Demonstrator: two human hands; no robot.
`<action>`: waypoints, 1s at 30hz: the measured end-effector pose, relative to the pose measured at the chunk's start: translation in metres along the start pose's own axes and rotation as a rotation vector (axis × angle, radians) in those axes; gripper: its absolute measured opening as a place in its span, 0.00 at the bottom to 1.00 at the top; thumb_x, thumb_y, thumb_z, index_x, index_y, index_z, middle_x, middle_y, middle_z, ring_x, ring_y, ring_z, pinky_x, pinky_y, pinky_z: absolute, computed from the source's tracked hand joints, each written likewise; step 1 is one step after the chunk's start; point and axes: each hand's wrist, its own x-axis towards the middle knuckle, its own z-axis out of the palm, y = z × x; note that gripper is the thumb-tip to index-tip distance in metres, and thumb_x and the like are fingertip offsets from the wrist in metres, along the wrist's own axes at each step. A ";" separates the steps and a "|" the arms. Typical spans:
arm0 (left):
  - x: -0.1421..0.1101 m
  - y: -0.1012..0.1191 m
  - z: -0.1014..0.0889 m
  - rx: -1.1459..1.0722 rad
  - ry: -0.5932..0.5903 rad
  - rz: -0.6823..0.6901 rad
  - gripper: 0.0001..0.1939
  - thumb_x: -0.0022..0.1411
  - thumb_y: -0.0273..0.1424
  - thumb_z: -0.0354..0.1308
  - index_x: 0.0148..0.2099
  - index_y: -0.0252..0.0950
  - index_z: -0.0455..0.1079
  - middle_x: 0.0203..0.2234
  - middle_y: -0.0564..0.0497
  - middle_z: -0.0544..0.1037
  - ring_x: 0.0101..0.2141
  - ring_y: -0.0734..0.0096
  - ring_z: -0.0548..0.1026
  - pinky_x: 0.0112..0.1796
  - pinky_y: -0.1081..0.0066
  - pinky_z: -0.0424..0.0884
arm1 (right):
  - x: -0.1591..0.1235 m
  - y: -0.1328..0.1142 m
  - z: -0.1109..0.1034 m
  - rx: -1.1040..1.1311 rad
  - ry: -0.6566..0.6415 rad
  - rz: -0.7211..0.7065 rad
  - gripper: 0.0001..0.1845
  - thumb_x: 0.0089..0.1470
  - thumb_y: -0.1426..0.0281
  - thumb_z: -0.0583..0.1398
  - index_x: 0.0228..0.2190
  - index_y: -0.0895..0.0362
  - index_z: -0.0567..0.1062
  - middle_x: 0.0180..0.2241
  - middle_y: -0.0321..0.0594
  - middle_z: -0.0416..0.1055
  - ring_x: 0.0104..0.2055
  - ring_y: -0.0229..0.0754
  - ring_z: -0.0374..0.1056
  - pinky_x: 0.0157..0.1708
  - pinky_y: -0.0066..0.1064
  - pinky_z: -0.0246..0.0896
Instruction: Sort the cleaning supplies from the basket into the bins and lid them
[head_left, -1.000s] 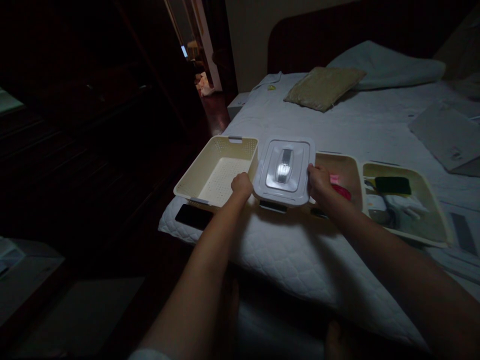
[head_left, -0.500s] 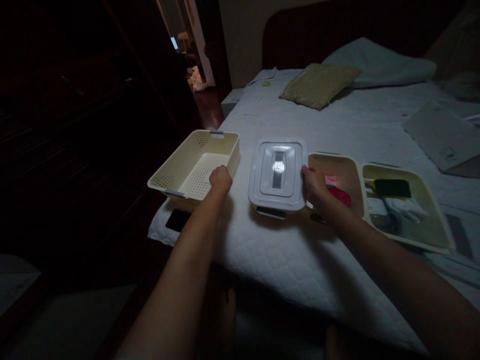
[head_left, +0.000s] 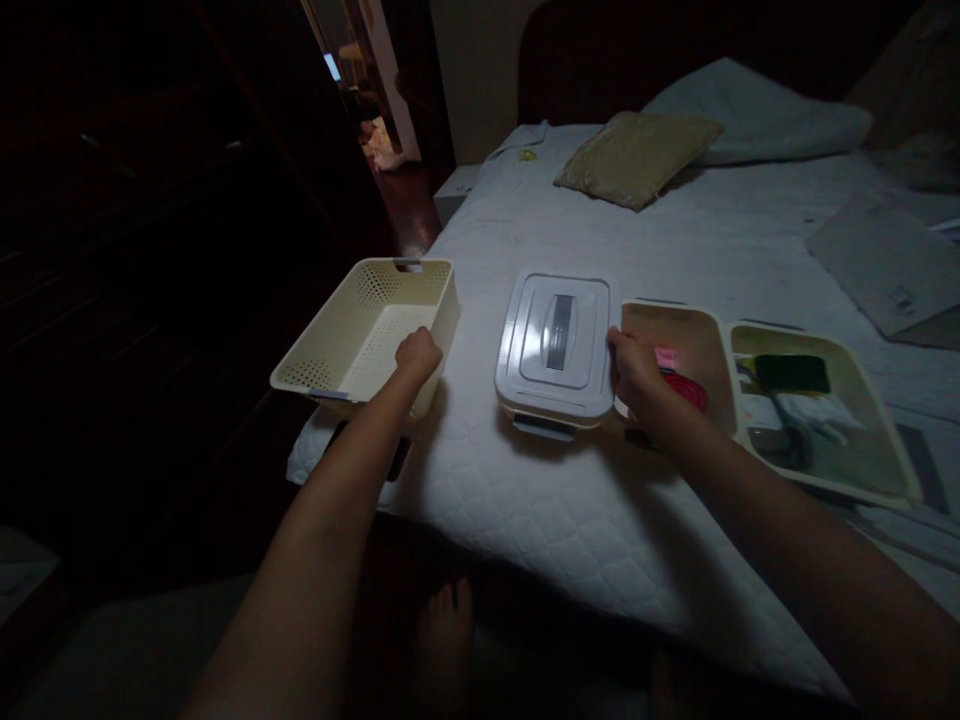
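Note:
My left hand (head_left: 418,356) is closed in a fist over the right-hand rim of a cream perforated basket (head_left: 394,325). The basket sits at the bed's left front corner with nothing visible inside. My right hand (head_left: 637,368) is closed over the left rim of an open cream bin (head_left: 697,330), its fingertips mostly hidden. The thumb side meets the edge of a lidded storage box (head_left: 521,345) with a grey handle. Inside the bin are a red round thing (head_left: 688,392) and a pink piece (head_left: 665,356).
A second open bin (head_left: 870,460) at right holds a dark green pad (head_left: 792,374) and white cloth-like things (head_left: 821,412). A dark flat object (head_left: 400,458) lies below the basket. Farther back are a tan cushion (head_left: 637,155) and a pale flat box (head_left: 885,260).
The basket and my left hand have shifted left, widening the gap to the lidded box. My right hand stays at the same spot beside that box. The view has tilted slightly.

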 end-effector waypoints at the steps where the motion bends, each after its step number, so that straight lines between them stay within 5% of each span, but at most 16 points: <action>1: -0.004 0.000 0.000 -0.001 0.038 0.017 0.19 0.62 0.28 0.49 0.54 0.27 0.65 0.48 0.32 0.74 0.49 0.52 0.73 0.47 0.60 0.70 | -0.002 -0.004 0.002 0.013 0.025 0.028 0.03 0.50 0.71 0.58 0.26 0.55 0.68 0.21 0.32 0.66 0.24 0.36 0.64 0.27 0.29 0.67; 5: -0.018 0.007 0.002 -0.053 0.262 0.331 0.19 0.64 0.29 0.47 0.56 0.30 0.63 0.57 0.36 0.66 0.58 0.58 0.64 0.56 0.64 0.61 | -0.009 -0.025 0.001 0.013 0.068 0.020 0.06 0.51 0.72 0.57 0.24 0.54 0.69 0.21 0.33 0.68 0.25 0.38 0.66 0.29 0.31 0.69; 8: -0.028 0.026 0.013 -0.281 0.203 0.481 0.19 0.65 0.33 0.48 0.55 0.29 0.64 0.55 0.38 0.69 0.56 0.64 0.66 0.57 0.68 0.59 | -0.011 -0.034 -0.005 -0.015 0.082 -0.013 0.08 0.51 0.72 0.56 0.22 0.52 0.70 0.24 0.36 0.71 0.27 0.41 0.69 0.32 0.36 0.70; 13: -0.046 0.063 0.040 -0.675 -0.262 0.303 0.20 0.63 0.40 0.49 0.45 0.28 0.71 0.43 0.40 0.78 0.43 0.63 0.76 0.44 0.68 0.70 | -0.014 -0.032 -0.017 -0.036 0.112 0.003 0.08 0.51 0.69 0.55 0.23 0.50 0.70 0.25 0.39 0.73 0.31 0.47 0.71 0.32 0.44 0.71; 20: -0.059 0.082 0.051 -0.735 -0.258 0.112 0.14 0.58 0.32 0.57 0.43 0.28 0.74 0.42 0.36 0.79 0.43 0.59 0.77 0.36 0.70 0.71 | -0.023 -0.030 -0.020 0.023 0.148 0.061 0.08 0.52 0.71 0.56 0.23 0.52 0.71 0.28 0.39 0.73 0.32 0.44 0.71 0.35 0.42 0.69; 30: -0.060 0.075 0.046 -0.805 -0.249 0.090 0.15 0.60 0.29 0.53 0.44 0.25 0.75 0.44 0.35 0.78 0.45 0.58 0.77 0.35 0.72 0.71 | -0.035 -0.034 -0.013 0.001 0.113 0.026 0.07 0.53 0.71 0.56 0.24 0.53 0.70 0.25 0.38 0.73 0.31 0.43 0.71 0.34 0.39 0.71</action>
